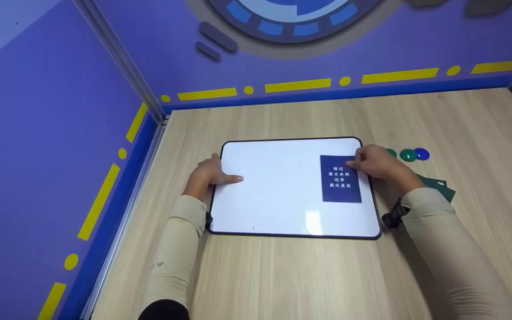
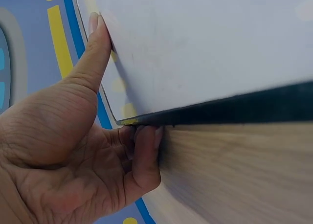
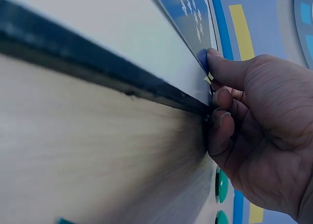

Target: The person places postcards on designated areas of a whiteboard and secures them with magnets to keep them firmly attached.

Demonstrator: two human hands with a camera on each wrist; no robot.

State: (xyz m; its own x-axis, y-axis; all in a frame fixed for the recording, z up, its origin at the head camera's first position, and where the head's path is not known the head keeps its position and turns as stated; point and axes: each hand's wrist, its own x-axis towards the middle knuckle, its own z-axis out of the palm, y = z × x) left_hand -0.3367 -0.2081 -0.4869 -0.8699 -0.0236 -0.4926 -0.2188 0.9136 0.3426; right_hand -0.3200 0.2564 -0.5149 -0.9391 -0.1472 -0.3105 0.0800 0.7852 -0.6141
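Note:
A white whiteboard (image 1: 274, 186) with a thin black frame lies lengthwise across the wooden table. At its left edge my left hand (image 1: 211, 172) grips the frame, the thumb (image 2: 98, 43) stretched over the white face and the fingers (image 2: 145, 153) curled against the edge from below. On the board's right part lies a dark blue card (image 1: 339, 191) with white characters. My right hand (image 1: 375, 161) holds the board's right edge near the card's upper right corner. Its thumb (image 3: 226, 70) rests on that corner, while the curled fingers (image 3: 222, 128) meet the black frame.
Two green round magnets (image 1: 408, 155) and a blue one (image 1: 422, 154) sit right of the board. Dark green cards (image 1: 442, 189) lie partly beneath the right forearm. Blue walls (image 1: 105, 111) with yellow marks border the table at the back and left.

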